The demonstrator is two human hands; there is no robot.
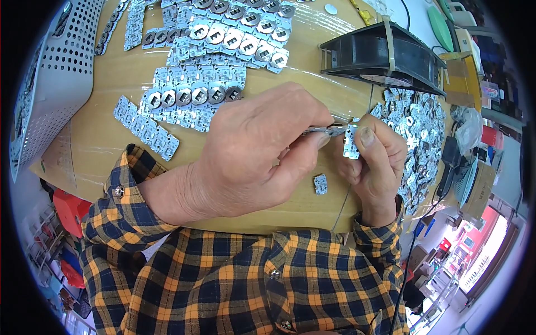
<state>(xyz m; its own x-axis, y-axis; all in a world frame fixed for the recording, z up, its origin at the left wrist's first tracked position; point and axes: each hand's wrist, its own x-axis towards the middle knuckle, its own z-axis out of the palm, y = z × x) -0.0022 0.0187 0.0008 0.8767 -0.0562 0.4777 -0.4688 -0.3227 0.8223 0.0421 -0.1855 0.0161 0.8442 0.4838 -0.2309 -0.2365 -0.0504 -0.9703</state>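
My left hand (254,148) is closed, pinching a circuit board strip (319,130) between thumb and fingers; most of the strip is seen edge-on or hidden by the hand. Just to its right, my right hand (381,162) grips a small circuit board (351,142) under the thumb, its face toward me. The two pieces meet or nearly meet; whether they are still joined I cannot tell. Below the hands, one loose small board (320,184) lies on the table (273,218). Beyond my left hand rest rows of board panels (240,39) with round metal parts on them.
A heap of small loose boards (416,145) spreads to the right of my right hand. Behind it stands a black fan (357,53). On the left is a white perforated basket (61,72). A separate board strip (146,128) lies near my left sleeve. A dark cable (416,234) runs down the right.
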